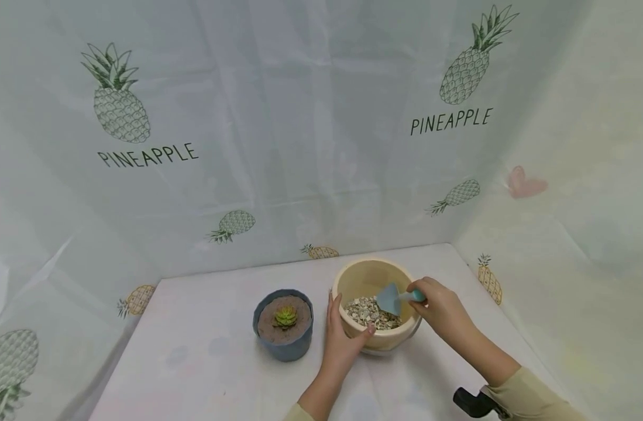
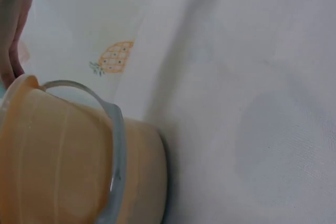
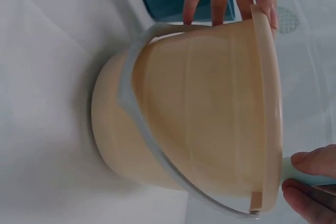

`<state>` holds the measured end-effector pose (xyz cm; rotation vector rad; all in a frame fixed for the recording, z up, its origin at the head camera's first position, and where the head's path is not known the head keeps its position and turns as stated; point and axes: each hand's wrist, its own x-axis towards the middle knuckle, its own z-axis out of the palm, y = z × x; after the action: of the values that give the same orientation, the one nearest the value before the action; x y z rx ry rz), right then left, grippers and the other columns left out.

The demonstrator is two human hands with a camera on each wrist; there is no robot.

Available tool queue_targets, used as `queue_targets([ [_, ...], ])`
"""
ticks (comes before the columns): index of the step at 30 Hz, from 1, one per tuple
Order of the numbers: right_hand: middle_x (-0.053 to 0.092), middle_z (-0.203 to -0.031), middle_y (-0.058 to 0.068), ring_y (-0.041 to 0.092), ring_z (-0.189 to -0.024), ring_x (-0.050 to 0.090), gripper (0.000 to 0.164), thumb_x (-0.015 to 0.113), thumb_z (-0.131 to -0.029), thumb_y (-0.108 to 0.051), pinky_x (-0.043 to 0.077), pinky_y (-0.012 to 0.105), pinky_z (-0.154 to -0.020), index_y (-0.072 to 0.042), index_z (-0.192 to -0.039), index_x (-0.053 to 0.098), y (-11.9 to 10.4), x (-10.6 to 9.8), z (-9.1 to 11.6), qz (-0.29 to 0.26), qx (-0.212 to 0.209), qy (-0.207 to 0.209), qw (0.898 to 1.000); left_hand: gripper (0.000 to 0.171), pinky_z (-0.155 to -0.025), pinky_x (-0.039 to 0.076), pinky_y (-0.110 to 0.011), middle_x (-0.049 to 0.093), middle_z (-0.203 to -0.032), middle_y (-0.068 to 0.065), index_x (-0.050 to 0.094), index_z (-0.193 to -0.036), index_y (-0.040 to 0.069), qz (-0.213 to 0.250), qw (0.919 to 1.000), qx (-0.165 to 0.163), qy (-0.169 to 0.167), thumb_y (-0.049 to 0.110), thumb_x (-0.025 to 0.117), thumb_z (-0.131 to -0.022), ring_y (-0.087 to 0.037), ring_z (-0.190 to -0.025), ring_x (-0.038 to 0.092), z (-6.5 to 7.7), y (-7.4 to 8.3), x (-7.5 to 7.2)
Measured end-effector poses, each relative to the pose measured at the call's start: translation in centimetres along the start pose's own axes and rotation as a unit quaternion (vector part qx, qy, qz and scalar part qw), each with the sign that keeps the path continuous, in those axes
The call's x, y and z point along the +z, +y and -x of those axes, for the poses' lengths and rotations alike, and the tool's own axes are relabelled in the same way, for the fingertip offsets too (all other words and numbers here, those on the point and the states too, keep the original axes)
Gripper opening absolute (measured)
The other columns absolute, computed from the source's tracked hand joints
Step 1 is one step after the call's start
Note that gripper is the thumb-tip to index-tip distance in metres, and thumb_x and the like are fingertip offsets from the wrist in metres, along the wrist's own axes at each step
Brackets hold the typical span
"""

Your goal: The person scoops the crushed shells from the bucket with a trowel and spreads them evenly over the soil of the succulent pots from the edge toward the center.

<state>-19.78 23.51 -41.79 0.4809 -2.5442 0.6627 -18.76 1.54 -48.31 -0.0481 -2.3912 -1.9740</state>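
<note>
A cream bucket [image 1: 363, 275] with a grey handle [image 3: 137, 109] stands on the table and holds small pebbly gravel [image 1: 371, 313]. My left hand [image 1: 341, 345] grips the bucket's left rim, thumb over the near edge and fingers along the outside. Over the bucket's right rim, my right hand [image 1: 441, 305] pinches the grip of a small light-blue shovel [image 1: 389, 299], whose blade is at the gravel inside. From the right wrist view, the bucket's wall hides the blade and only part of the shovel's grip shows. Left of the bucket is a blue pot [image 1: 289, 351] with a green succulent [image 1: 286, 316] in brown soil.
A white cloth with faint coloured spots covers the table [image 1: 195, 356]. Pineapple-printed curtains [image 1: 279, 146] hang behind it and along both sides. A black strap mount [image 1: 476, 403] sits at my right wrist.
</note>
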Motion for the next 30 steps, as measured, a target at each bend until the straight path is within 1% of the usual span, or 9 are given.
queue_targets([
  [2, 0.059, -0.084, -0.001, 0.012, -0.07, 0.061, 0.029, 0.083, -0.07, 0.007, 0.053, 0.025, -0.056, -0.007, -0.089, 0.066, 0.1, 0.3, 0.3, 0.005, -0.008, 0.004, 1.0, 0.105, -0.11, 0.011, -0.065, 0.004, -0.163, -0.007, 0.023, -0.155, 0.02, 0.004, 1.0, -0.003, -0.001, 0.032, 0.086, -0.072, -0.04, -0.146, 0.006, 0.2, -0.3, 0.0],
  [4, 0.059, -0.083, -0.002, 0.012, -0.069, 0.061, 0.031, 0.083, -0.068, 0.008, 0.052, 0.024, -0.056, -0.007, -0.089, 0.066, 0.3, 0.5, 0.5, 0.008, -0.025, 0.01, 1.0, 0.106, -0.109, 0.011, -0.066, 0.004, -0.163, -0.007, 0.023, -0.155, 0.021, 0.007, 1.0, -0.003, -0.001, 0.031, 0.087, -0.072, -0.041, -0.145, 0.006, 0.3, -0.5, 0.0],
  [9, 0.057, -0.082, -0.004, 0.008, -0.065, 0.056, 0.039, 0.085, -0.062, 0.012, 0.05, 0.021, -0.054, -0.008, -0.09, 0.066, 0.5, 0.9, 0.9, 0.032, -0.09, 0.01, 0.995, 0.107, -0.108, 0.01, -0.068, 0.004, -0.163, -0.007, 0.022, -0.155, 0.024, 0.008, 0.9999, 0.0, -0.007, 0.034, 0.087, -0.071, -0.042, -0.145, 0.006, 0.5, -0.9, 0.0],
  [12, 0.058, -0.082, -0.003, 0.007, -0.064, 0.054, 0.042, 0.086, -0.059, 0.013, 0.049, 0.021, -0.053, -0.008, -0.09, 0.066, 0.5, 1.0, 0.8, 0.038, -0.122, 0.008, 0.992, 0.107, -0.109, 0.01, -0.067, 0.003, -0.163, -0.005, 0.022, -0.155, 0.027, 0.01, 0.9999, 0.002, -0.012, 0.036, 0.087, -0.071, -0.04, -0.146, 0.005, 0.6, -0.9, -0.1],
  [14, 0.058, -0.083, -0.003, 0.008, -0.064, 0.057, 0.043, 0.087, -0.058, 0.012, 0.05, 0.021, -0.054, -0.007, -0.09, 0.065, 0.4, 1.1, 0.8, 0.039, -0.139, 0.007, 0.99, 0.107, -0.109, 0.011, -0.067, 0.003, -0.163, -0.005, 0.022, -0.155, 0.026, 0.011, 0.9998, 0.009, -0.016, 0.036, 0.087, -0.071, -0.04, -0.146, 0.004, 0.5, -0.9, -0.2],
  [17, 0.058, -0.083, -0.003, 0.011, -0.066, 0.06, 0.042, 0.087, -0.059, 0.009, 0.051, 0.021, -0.055, -0.006, -0.091, 0.063, 0.3, 1.4, 1.0, 0.034, -0.158, 0.003, 0.987, 0.107, -0.109, 0.011, -0.067, 0.002, -0.163, -0.004, 0.022, -0.155, 0.025, 0.015, 0.9996, 0.01, -0.021, 0.035, 0.087, -0.071, -0.04, -0.146, 0.003, 0.5, -0.8, -0.3],
  [20, 0.056, -0.083, -0.004, 0.012, -0.066, 0.061, 0.043, 0.087, -0.06, 0.008, 0.051, 0.021, -0.055, -0.006, -0.091, 0.062, 0.4, 1.7, 1.2, 0.03, -0.167, -0.005, 0.985, 0.107, -0.108, 0.011, -0.069, 0.002, -0.163, -0.006, 0.022, -0.155, 0.024, 0.018, 0.9996, 0.004, -0.022, 0.033, 0.088, -0.071, -0.041, -0.145, 0.004, 0.6, -0.8, -0.2],
  [24, 0.057, -0.082, -0.003, 0.014, -0.066, 0.062, 0.043, 0.088, -0.06, 0.007, 0.051, 0.023, -0.054, -0.007, -0.09, 0.061, 0.5, 2.1, 1.2, 0.023, -0.17, -0.001, 0.985, 0.106, -0.107, 0.012, -0.07, 0.002, -0.163, -0.007, 0.022, -0.155, 0.026, 0.013, 0.9997, 0.001, -0.023, 0.034, 0.087, -0.071, -0.042, -0.145, 0.005, 0.6, -0.9, -0.1],
  [30, 0.057, -0.082, -0.003, 0.014, -0.067, 0.061, 0.039, 0.087, -0.064, 0.005, 0.052, 0.026, -0.055, -0.008, -0.09, 0.06, 0.4, 2.7, 0.9, 0.003, -0.156, -0.011, 0.988, 0.105, -0.107, 0.013, -0.069, 0.002, -0.163, -0.005, 0.022, -0.155, 0.029, 0.003, 0.9998, 0.006, -0.019, 0.036, 0.086, -0.072, -0.04, -0.146, 0.005, 0.4, -0.9, -0.3],
])
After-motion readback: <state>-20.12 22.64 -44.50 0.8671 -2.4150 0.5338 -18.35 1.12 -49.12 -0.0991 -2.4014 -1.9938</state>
